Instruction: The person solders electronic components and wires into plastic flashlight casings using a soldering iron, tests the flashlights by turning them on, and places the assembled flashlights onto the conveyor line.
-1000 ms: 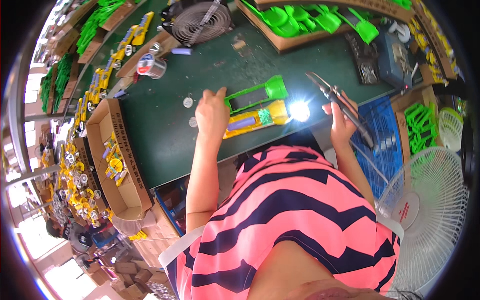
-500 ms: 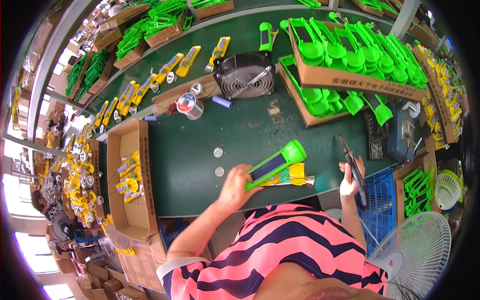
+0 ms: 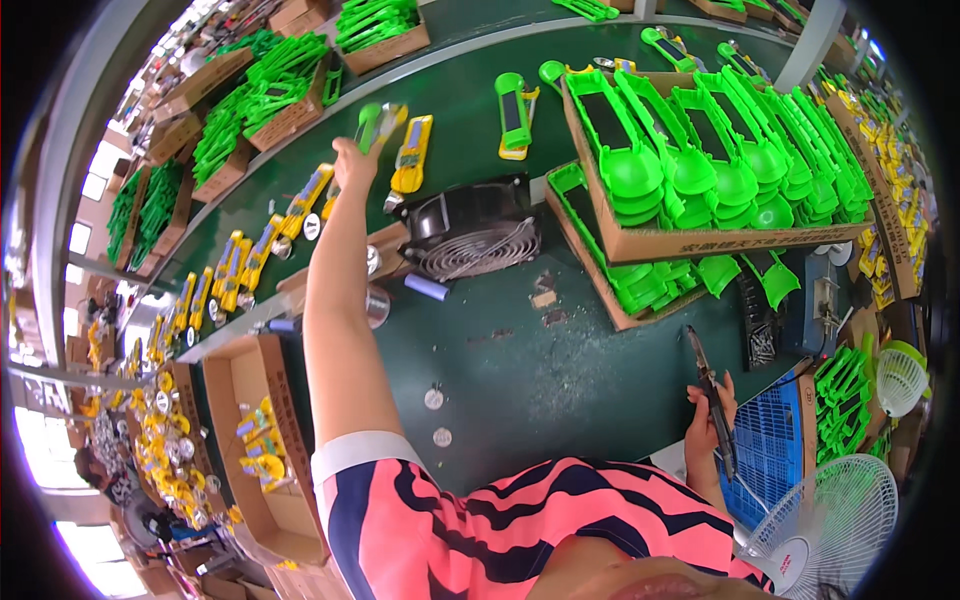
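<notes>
My left hand reaches far forward to the green belt at the back, fingers closed on the near end of a green plastic lamp casing. A yellow part shows beside the casing; both are blurred. At the right, above the table's near edge, my right hand grips a soldering iron with its tip pointing up and away. Two small round white discs, one a white disc and the other a lower disc, lie on the table.
Stacked cartons of green casings stand at the back right, beside a black fan. Several yellow assemblies line the belt. An open carton stands at left. A blue battery cell lies near the fan. A white fan stands lower right.
My left hand has carried the green casing and yellow part from the table's near edge forward and left to the belt. The right hand still holds the soldering iron. The view has shifted.
</notes>
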A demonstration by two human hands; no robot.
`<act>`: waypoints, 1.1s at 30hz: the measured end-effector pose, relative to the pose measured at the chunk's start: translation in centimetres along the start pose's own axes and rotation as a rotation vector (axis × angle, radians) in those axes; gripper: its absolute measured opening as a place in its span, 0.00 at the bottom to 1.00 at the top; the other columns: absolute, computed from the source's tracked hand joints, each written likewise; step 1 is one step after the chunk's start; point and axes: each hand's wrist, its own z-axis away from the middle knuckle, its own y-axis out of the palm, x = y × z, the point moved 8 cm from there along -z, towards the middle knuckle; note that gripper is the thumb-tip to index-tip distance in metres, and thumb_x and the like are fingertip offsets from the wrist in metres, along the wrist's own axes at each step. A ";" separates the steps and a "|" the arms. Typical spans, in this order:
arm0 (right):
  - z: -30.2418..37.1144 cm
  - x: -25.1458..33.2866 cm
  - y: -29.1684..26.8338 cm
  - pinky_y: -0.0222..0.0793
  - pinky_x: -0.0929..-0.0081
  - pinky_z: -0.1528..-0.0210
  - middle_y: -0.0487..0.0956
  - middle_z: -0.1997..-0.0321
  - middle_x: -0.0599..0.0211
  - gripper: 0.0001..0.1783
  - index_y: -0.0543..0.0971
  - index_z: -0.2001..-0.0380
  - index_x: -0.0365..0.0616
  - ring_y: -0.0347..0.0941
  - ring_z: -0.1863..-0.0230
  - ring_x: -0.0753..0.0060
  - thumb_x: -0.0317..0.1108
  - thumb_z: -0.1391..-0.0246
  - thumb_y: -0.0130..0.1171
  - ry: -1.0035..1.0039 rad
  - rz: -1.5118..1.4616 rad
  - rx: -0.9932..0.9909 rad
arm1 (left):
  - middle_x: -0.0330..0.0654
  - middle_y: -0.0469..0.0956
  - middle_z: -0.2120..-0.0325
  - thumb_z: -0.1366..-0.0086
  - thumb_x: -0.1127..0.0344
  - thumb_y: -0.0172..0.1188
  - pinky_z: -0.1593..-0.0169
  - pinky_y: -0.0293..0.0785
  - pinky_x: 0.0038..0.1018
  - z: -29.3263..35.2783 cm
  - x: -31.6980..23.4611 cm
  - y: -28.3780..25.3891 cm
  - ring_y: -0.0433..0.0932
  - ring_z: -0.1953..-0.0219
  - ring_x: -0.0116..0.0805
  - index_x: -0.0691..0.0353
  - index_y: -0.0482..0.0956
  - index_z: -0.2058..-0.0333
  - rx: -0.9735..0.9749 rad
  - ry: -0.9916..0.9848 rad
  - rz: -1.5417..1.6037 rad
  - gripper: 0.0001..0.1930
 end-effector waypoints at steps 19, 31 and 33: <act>-1.5 4.2 -1.4 0.51 0.50 0.43 0.78 0.76 0.64 0.10 0.69 0.64 0.40 0.74 0.74 0.69 0.24 0.52 0.52 -0.145 0.130 -0.022 | 0.58 0.68 0.54 0.49 0.69 0.58 0.55 0.69 0.34 -5.3 8.5 5.7 0.71 0.54 0.46 0.66 0.59 0.46 0.382 0.101 -0.034 0.31; -17.8 12.1 -10.0 0.55 0.66 0.45 0.77 0.63 0.61 0.10 0.75 0.64 0.43 0.73 0.61 0.63 0.29 0.53 0.56 -0.607 0.134 -0.406 | 0.44 0.73 0.65 0.46 0.66 0.58 0.58 0.68 0.27 5.7 -1.3 -21.7 0.71 0.64 0.31 0.63 0.68 0.54 0.112 0.433 0.393 0.20; -21.8 12.7 -10.5 0.56 0.72 0.46 0.75 0.54 0.65 0.12 0.75 0.60 0.38 0.68 0.52 0.73 0.26 0.50 0.52 -0.645 0.434 -0.477 | 0.41 0.72 0.67 0.46 0.67 0.57 0.60 0.67 0.24 11.1 -2.7 -24.6 0.71 0.65 0.28 0.63 0.71 0.58 0.200 0.335 0.408 0.16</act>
